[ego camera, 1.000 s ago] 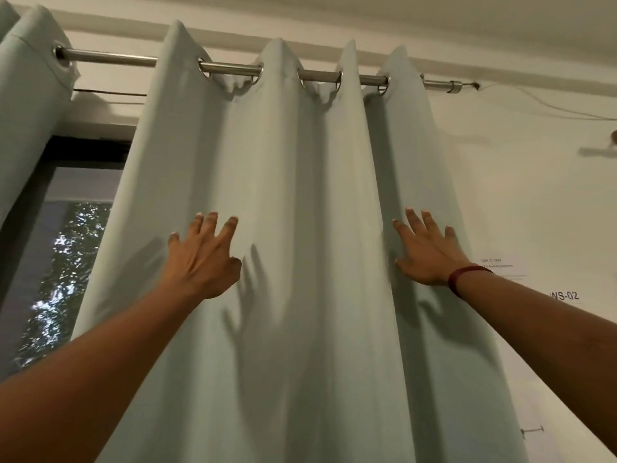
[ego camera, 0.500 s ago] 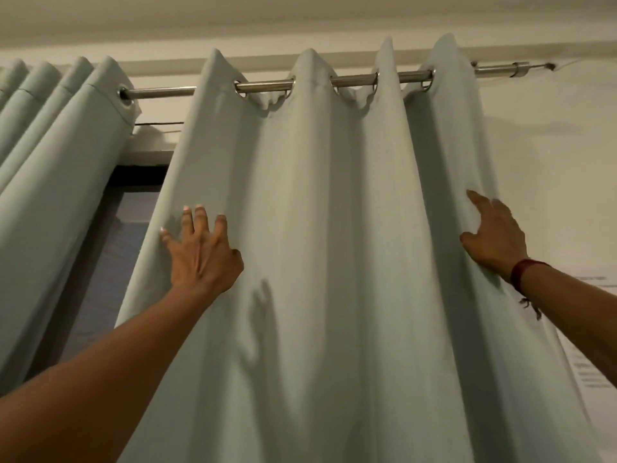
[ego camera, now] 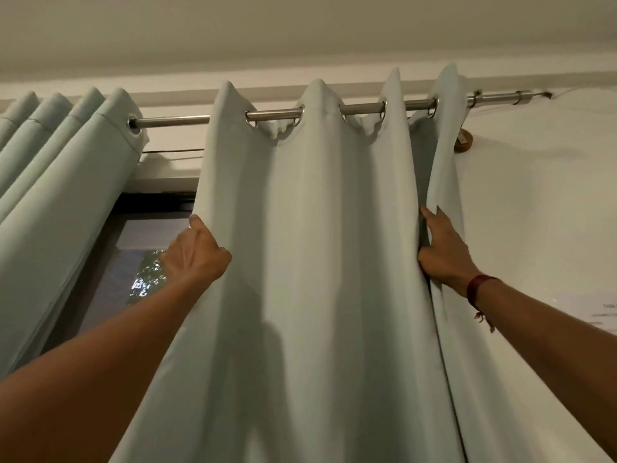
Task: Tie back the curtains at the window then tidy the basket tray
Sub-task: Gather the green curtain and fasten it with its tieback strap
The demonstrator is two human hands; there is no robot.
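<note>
A pale green eyelet curtain [ego camera: 327, 262] hangs in folds from a steel rod [ego camera: 273, 115] in front of me. My left hand [ego camera: 195, 252] grips the curtain's left edge, its fingers wrapped behind the cloth. My right hand [ego camera: 440, 248] holds the rightmost fold, fingers tucked into the crease between two pleats; a red thread band is on that wrist. A second curtain [ego camera: 56, 202] of the same cloth is bunched at the left end of the rod. No basket tray is in view.
A dark-framed window [ego camera: 140, 262] shows between the two curtains, with foliage outside. A white wall [ego camera: 534, 212] lies to the right, bearing a small wooden knob [ego camera: 464, 142] and a paper label [ego camera: 601, 312]. The ceiling is close above the rod.
My left hand went from lying flat on the cloth to gripping the curtain's left edge. My right hand shifted to the rightmost fold and dug into it. The view swung left, showing more window.
</note>
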